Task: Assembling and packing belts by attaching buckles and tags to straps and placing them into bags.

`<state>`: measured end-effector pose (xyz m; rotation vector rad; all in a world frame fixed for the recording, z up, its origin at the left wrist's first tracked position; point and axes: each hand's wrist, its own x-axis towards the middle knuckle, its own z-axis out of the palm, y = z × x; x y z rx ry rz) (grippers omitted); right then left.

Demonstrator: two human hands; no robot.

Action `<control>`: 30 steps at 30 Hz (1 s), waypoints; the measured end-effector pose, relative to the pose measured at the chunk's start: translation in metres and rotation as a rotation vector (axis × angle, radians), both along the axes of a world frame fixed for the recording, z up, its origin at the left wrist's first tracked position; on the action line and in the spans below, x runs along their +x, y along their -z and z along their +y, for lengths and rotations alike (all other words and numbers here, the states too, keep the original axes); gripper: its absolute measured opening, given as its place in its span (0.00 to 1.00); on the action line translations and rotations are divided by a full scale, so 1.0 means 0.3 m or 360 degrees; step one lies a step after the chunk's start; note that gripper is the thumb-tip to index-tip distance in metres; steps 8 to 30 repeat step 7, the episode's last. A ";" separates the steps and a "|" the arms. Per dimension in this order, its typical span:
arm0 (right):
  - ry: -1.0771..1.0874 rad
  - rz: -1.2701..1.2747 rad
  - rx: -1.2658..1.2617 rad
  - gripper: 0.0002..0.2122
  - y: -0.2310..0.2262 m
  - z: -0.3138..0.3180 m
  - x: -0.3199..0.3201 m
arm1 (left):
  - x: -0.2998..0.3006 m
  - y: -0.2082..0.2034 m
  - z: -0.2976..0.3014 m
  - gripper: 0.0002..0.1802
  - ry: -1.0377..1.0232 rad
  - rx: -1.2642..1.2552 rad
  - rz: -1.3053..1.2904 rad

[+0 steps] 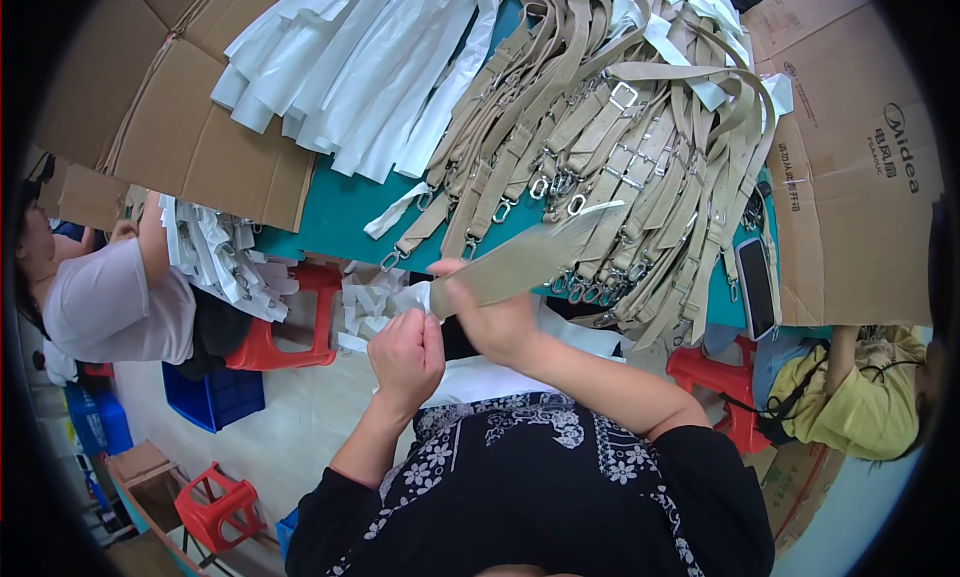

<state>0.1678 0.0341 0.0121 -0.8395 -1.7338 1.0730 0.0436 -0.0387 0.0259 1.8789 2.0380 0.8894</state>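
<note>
A wide beige strap, smeared by motion, slants between my hands and the table's front edge. My right hand is closed on its lower left end, with fingertips showing past the far edge. My left hand is a fist just below and left, nearly touching the right one. From the top of that fist sticks a crumpled white wrapping piece, which meets the strap's end. Beyond lies a thick pile of beige straps with metal clasps and buckles. White wrapping strips are spread at the pile's left.
Cardboard sheets flank the green table, with another cardboard panel at right. A phone rests by the right edge. People sit left and right. Red stools and a blue crate stand on the floor.
</note>
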 end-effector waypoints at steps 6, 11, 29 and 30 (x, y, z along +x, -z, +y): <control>-0.0131 -0.0070 -0.0188 0.21 -0.041 -0.014 -0.013 | -0.070 0.103 -0.046 0.09 0.0038 0.0089 0.0122; -0.0135 -0.0076 -0.0191 0.21 -0.041 -0.021 -0.012 | -0.079 0.126 -0.050 0.07 0.0014 0.0032 0.0134; -0.0135 -0.0076 -0.0191 0.21 -0.041 -0.021 -0.012 | -0.079 0.126 -0.050 0.07 0.0014 0.0032 0.0134; -0.0135 -0.0076 -0.0191 0.21 -0.041 -0.021 -0.012 | -0.079 0.126 -0.050 0.07 0.0014 0.0032 0.0134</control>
